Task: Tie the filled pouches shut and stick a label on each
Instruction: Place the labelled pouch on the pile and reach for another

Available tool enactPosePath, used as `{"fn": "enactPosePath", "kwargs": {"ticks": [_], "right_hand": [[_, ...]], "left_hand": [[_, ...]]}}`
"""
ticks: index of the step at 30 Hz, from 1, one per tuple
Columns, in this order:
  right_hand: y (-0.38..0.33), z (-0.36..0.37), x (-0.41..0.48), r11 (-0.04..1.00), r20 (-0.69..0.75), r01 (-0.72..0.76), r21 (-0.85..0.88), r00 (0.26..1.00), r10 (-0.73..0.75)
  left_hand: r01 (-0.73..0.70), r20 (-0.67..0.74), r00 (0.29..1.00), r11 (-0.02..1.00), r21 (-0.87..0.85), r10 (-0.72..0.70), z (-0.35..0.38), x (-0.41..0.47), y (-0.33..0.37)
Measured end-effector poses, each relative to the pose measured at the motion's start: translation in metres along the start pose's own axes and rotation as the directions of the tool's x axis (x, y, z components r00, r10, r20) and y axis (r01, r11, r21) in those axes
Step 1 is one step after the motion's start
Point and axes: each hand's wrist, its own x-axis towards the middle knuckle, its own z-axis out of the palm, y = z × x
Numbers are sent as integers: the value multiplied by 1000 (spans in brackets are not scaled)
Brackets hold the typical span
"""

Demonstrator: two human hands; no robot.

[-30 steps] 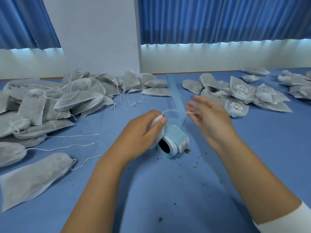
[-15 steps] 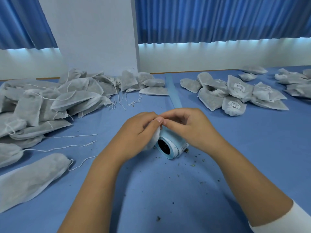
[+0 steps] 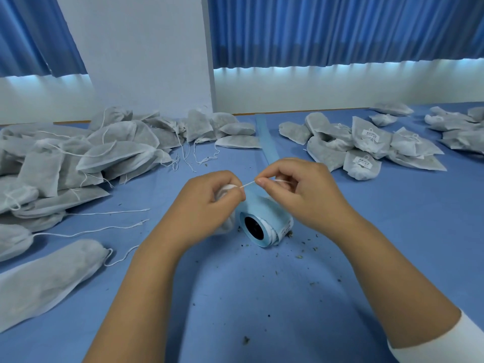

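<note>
My left hand [image 3: 209, 203] is curled round the gathered neck of a filled pouch [image 3: 224, 190], holding it just above the tabletop [image 3: 262, 305], right in front of me. My right hand [image 3: 301, 195] pinches the white drawstring [image 3: 247, 184] between thumb and forefinger, and the string runs taut across the short gap between my hands.

The pouch looks like thin non-woven fabric: light, soft, and likely to sag or spill if I let the neck loosen. I judge the neck the right place to grip, with the string taken close to the knot, since it is fine and would slip out of a lazy pinch.

The label roll [image 3: 264, 226] lies on its side just below my hands, touching the pouch's lower end. Untied pouches [image 3: 104, 153] are heaped to the left, and labelled ones [image 3: 366, 148] lie to the right.
</note>
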Motion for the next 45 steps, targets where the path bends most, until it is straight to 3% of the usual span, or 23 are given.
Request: {"fn": "enactPosePath", "kwargs": {"ticks": [5,10,12,15,18,22,26,28,31,34,36,40,45], "right_hand": [[5,-3,2,977,-156,-64,201,983,96],[0,14,-2,995,-116,-64,78,991,73],[-2,17,-5,999,-32,5,-48,999,-6],[-5,14,-6,987,63,82,-136,995,-74],[-7,6,-5,989,2,123,-86,992,-124],[-3,-5,-1,987,-93,60,147,995,-46],[3,-7,3,932,-110,-100,348,983,147],[7,-3,3,914,-102,-185,361,966,236],[14,2,4,929,-102,-278,245,945,310],[9,0,3,953,-199,-252,170,938,284],[0,-1,2,950,-241,-191,246,938,251],[-17,2,-3,920,-76,-142,365,981,181],[-16,11,-3,832,105,-269,485,962,250]], "left_hand": [[137,150,985,910,-391,-84,-3,-1,11],[163,27,980,716,-679,-198,7,3,14],[123,-49,978,747,-653,-204,5,4,12],[60,-124,984,886,-459,-131,-1,3,7],[84,-4,996,954,-286,-88,-5,0,4],[140,264,963,936,-324,-53,-6,-6,10],[185,327,944,881,-436,-37,2,-6,20],[206,319,947,854,-479,-50,5,-4,22],[221,252,963,815,-535,-95,6,-2,21],[226,135,974,768,-599,-181,6,1,19],[236,75,967,735,-635,-245,4,3,18],[232,48,964,744,-627,-261,4,5,16],[204,100,978,755,-624,-181,4,5,13]]}}
